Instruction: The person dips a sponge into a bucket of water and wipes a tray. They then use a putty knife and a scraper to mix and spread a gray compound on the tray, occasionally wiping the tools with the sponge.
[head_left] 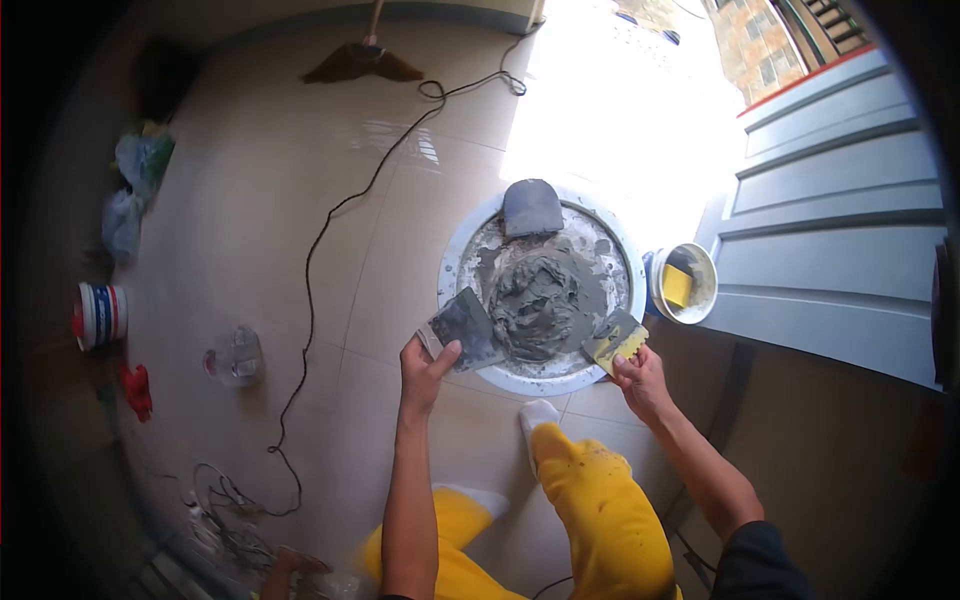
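Observation:
My left hand [428,368] grips a flat, dark grey square scraper [468,328] over the near left rim of a round tray [449,262]. Between the fingers of my right hand [642,382] is a yellow notched spreader [628,345], smeared with grey paste, at the tray's near right rim. A mound of wet grey mortar [540,305] lies in the tray between the two tools. Across the far rim rests a dark plate with a rounded end [532,208].
Right of the tray stands a white bucket [708,290] holding a yellow sponge-like block [677,286], beside a grey panelled door [820,215]. A black cable [312,270] crosses the tiles. Leftward are a clear jug [238,358] and a paint bucket [102,315]; a broom [365,62] is farther back.

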